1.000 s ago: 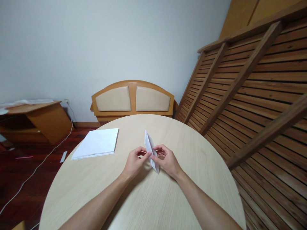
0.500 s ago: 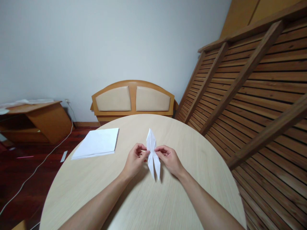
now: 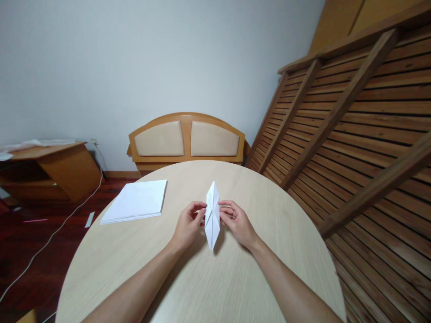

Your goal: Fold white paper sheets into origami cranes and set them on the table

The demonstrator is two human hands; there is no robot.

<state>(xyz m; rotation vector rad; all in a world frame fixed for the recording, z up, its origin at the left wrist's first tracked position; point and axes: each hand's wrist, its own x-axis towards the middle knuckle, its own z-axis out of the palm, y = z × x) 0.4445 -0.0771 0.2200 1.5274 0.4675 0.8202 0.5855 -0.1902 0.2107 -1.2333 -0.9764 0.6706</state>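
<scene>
A piece of folded white paper (image 3: 212, 220), long and pointed at both ends, is held upright-pointing away from me above the middle of the table. Creases run along its length, and its two lower halves lie close together. My left hand (image 3: 190, 222) pinches its left edge between thumb and fingers. On the opposite edge, my right hand (image 3: 237, 222) has its thumb and curled fingers against the paper. Some fingertips are hidden behind it.
A stack of white paper sheets (image 3: 136, 200) lies on the round wooden table (image 3: 286, 269) at the left. Beyond stands a padded headboard (image 3: 186, 115). A slatted wooden frame (image 3: 336, 130) leans at the right. A white cable (image 3: 69, 218) crosses the floor by a low cabinet (image 3: 69, 172).
The two lower points of the folded paper, spread apart before, now sit together as one point. The paper's face has turned, while both hands have shifted only slightly.
</scene>
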